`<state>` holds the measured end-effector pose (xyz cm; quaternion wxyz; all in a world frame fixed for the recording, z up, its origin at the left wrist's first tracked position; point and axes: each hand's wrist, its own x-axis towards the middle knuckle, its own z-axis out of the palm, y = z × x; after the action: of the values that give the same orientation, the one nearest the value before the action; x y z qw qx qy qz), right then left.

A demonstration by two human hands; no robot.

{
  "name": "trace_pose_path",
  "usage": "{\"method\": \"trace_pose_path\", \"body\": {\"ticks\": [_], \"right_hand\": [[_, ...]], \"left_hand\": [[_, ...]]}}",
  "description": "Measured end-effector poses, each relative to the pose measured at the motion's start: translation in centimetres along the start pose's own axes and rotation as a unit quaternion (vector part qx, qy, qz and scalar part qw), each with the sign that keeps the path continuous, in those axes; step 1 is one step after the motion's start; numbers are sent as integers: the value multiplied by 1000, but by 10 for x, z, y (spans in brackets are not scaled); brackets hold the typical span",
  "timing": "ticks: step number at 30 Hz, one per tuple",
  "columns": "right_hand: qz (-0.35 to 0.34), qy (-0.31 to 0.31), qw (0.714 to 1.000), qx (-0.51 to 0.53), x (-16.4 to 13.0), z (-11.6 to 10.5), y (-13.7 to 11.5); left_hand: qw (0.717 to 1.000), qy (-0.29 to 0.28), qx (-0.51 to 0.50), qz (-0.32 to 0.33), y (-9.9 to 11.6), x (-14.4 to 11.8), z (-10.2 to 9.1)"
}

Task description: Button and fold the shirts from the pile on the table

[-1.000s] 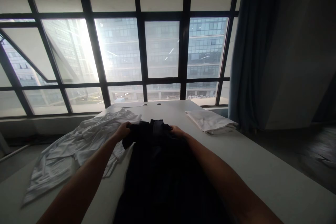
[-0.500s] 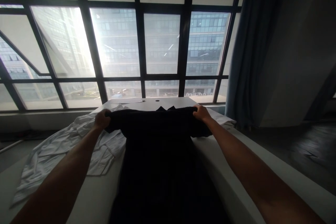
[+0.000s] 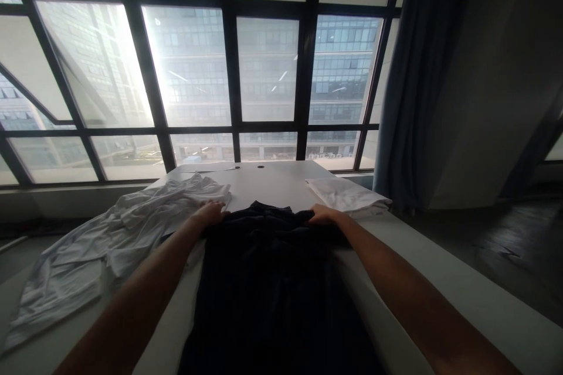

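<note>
A dark short-sleeved shirt [image 3: 270, 252] stretches across the white table toward me, its collar at the far end and its cloth bunched there. My left hand [image 3: 212, 212] is closed on the shirt's far left shoulder, right beside a heap of white clothing. On the opposite shoulder, my right hand [image 3: 324, 214] pinches the dark cloth. Both arms reach straight forward. The shirt's lower part is too dark to make out folds.
Crumpled white clothing [image 3: 127, 228] spreads along the table's left side. A folded white garment [image 3: 347, 194] lies at the back right of the table [image 3: 264, 184]. Beyond stand framed windows [image 3: 268, 70], with a blue curtain [image 3: 409, 99] on the right.
Both hands have come down and closer together with the shirt's shoulders. The upper shirt, held taut and raised before, now lies lower and bunched, uncovering the folded white garment behind.
</note>
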<state>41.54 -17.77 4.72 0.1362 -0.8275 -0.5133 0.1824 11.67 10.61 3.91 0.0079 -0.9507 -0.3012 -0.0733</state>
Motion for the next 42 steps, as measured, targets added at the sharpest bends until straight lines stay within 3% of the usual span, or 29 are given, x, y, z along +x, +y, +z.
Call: {"method": "trace_pose_path", "body": {"ticks": [5, 10, 12, 16, 18, 19, 21, 23, 25, 27, 31, 34, 37, 42], "right_hand": [[-51, 62, 997, 4, -10, -3, -6], [-56, 84, 994, 43, -26, -11, -4], [-54, 63, 994, 68, -30, -15, -3], [-39, -45, 991, 118, -26, -35, -4], [-32, -38, 994, 102, -15, -51, -8], [-29, -2, 997, 78, -8, -59, -12], [-13, 126, 992, 20, 8, -70, -21], [25, 271, 962, -33, 25, -71, -32], [68, 348, 932, -80, 38, -59, -43], [72, 339, 930, -119, 46, -35, -50], [-13, 214, 966, -142, 41, 19, -48], [-24, 132, 984, -115, 30, 46, -35], [3, 75, 993, -90, 20, 57, -19], [38, 25, 995, -89, 14, 58, -8]], "left_hand": [[998, -53, -20, 35, 16, -4, 19], [993, -63, -99, 29, 13, -12, 8], [984, -66, -163, 37, 11, -16, -1], [960, -106, -254, 45, 3, -11, -29], [969, -76, -230, 51, -1, 1, -48], [977, -39, -204, 46, -2, 10, -58], [988, 73, -139, -3, -1, 28, -74], [976, 192, -75, -76, 7, 44, -80], [961, 248, -28, -115, 19, 53, -74], [972, 215, 0, -100, 35, 50, -55], [999, 23, -4, -33, 64, 18, -3], [997, -63, -19, -47, 74, -13, 27], [991, -98, -33, -81, 73, -32, 45], [994, -86, -43, -49, 61, -34, 61]]}}
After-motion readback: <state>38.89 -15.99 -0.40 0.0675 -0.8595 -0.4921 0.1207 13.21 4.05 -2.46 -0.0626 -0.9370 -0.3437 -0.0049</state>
